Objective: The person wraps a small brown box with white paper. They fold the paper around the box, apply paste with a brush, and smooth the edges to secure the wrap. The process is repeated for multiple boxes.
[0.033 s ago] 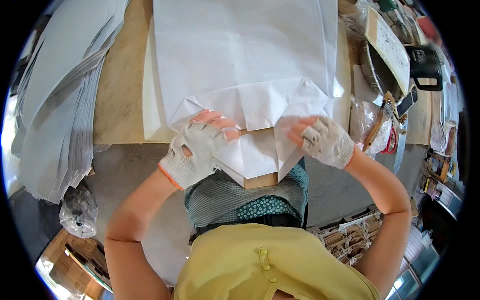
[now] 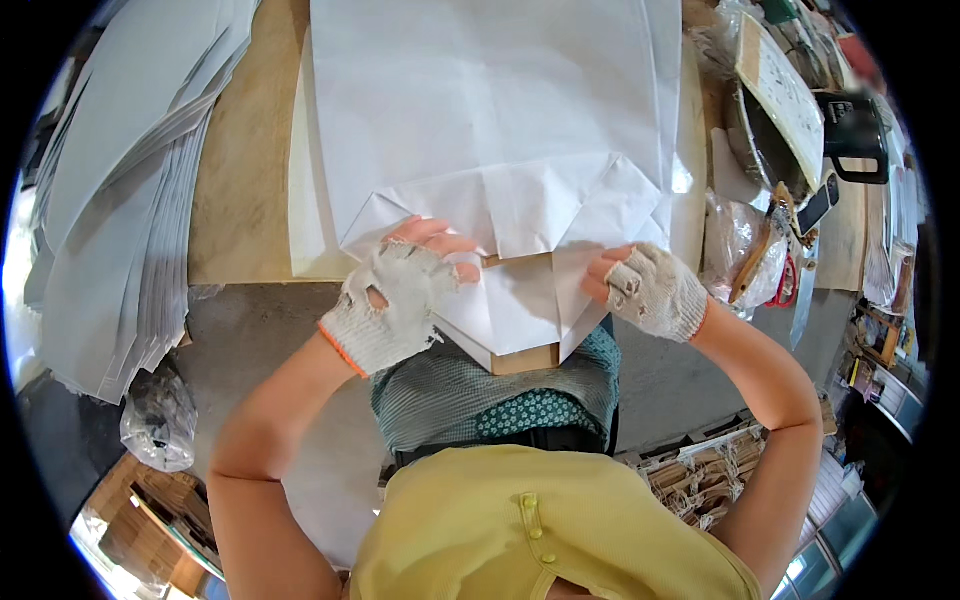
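Note:
A large white paper bag point(image 2: 490, 95) lies flat on the board, its near end opened into folded flaps around a small brown strip. My left hand point(image 2: 400, 290), in a worn white fingerless knitted glove with an orange cuff, rests on the left fold with its fingers stretched out and thumb apart. On the other side, my right hand point(image 2: 645, 285), gloved likewise, has its fingers bent against the right flap of the bag; its thumb is mostly hidden. The bag's lowest flap overhangs the table edge toward my lap.
A tall stack of white paper sheets point(image 2: 130, 200) stands at the left of the wooden table point(image 2: 240, 200). To the right lie a plastic bag point(image 2: 735, 240), a brush point(image 2: 755, 265), red-handled scissors point(image 2: 785, 283), a phone point(image 2: 818, 206) and a black mug point(image 2: 855, 140).
My right fingers have slid slightly down along the right flap. My left hand stays in nearly the same place on the bag.

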Motion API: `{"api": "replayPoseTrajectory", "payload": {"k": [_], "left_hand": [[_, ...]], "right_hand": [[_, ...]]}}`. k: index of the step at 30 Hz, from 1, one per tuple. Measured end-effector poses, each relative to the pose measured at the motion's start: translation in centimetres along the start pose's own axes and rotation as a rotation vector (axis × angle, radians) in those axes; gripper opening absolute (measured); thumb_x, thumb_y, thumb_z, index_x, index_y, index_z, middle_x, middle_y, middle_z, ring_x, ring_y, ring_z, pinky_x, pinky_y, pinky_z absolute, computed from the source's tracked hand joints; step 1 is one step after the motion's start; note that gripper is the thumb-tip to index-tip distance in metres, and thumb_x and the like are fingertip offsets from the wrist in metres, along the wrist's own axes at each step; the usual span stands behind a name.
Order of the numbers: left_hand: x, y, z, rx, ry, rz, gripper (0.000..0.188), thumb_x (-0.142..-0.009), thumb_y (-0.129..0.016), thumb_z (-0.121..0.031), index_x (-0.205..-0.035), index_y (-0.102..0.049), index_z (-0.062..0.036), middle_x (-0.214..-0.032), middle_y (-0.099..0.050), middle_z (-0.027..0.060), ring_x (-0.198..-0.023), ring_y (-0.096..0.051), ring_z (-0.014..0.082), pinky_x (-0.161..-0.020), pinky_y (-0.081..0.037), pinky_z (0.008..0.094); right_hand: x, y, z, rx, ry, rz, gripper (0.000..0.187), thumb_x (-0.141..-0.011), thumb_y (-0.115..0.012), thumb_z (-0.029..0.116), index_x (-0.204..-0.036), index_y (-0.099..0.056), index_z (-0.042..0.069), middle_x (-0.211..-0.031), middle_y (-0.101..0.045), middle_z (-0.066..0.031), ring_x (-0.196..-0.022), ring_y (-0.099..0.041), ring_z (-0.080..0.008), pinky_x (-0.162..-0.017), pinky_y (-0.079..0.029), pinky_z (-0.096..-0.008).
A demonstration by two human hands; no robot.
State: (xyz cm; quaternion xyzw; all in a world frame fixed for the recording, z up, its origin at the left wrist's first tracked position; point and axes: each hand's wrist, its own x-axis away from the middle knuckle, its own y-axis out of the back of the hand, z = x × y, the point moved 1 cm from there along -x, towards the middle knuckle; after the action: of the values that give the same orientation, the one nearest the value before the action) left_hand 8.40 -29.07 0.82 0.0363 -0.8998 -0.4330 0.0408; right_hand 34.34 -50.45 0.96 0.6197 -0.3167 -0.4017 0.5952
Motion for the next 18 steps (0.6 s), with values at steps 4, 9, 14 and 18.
{"api": "replayPoseTrajectory", "payload": {"k": [4,9,14,18], "left_hand": [[-0.9,2.3,-0.4,-0.038,-0.005,0.131,0.037,-0.067,-0.072,-0.011,-0.104,-0.069,-0.0091,-0.129,-0.058,0.003,-0.122,-0.049,0.0292,-0.105,-0.04,0.0416],[-3.7,1.0,0.8,-0.231,0.111,-0.091,0.028,-0.075,-0.078,-0.026,-0.094,-0.066,-0.0086,-0.106,-0.062,0.006,-0.103,-0.057,0.0251,-0.092,-0.042,0.0395],[-4.0,-4.1,3.0,-0.31,0.23,-0.423,0.019,-0.078,-0.076,-0.018,-0.083,-0.061,-0.0078,-0.086,-0.059,0.0065,-0.086,-0.056,0.0265,-0.08,-0.041,0.0411],[-5.4,-4.1,2.7,-0.386,0.301,-0.493,0.015,-0.08,-0.072,-0.015,-0.084,-0.06,-0.0085,-0.09,-0.057,0.0063,-0.089,-0.054,0.028,-0.081,-0.041,0.0409]], "right_hand": [[-2.4,-0.7,0.2,-0.574,-0.318,-0.126,0.022,-0.075,-0.079,0.015,-0.088,-0.062,0.013,-0.1,-0.062,-0.0046,-0.093,-0.059,-0.0252,-0.081,-0.048,-0.0381],[-5.5,-3.5,-2.3,-0.602,-0.762,-0.452,0.016,-0.08,-0.074,0.006,-0.088,-0.06,0.01,-0.097,-0.063,-0.0064,-0.089,-0.056,-0.0276,-0.079,-0.046,-0.0383],[-6.2,-6.0,-1.2,-0.425,-0.899,-0.551,0.018,-0.079,-0.072,0.003,-0.089,-0.058,0.009,-0.099,-0.063,-0.0069,-0.093,-0.057,-0.0314,-0.083,-0.045,-0.0422],[-7.2,-5.3,-2.1,-0.215,-0.856,-0.523,0.016,-0.079,-0.071,0.005,-0.088,-0.058,0.009,-0.107,-0.061,-0.0077,-0.101,-0.055,-0.0337,-0.091,-0.042,-0.048]]}}
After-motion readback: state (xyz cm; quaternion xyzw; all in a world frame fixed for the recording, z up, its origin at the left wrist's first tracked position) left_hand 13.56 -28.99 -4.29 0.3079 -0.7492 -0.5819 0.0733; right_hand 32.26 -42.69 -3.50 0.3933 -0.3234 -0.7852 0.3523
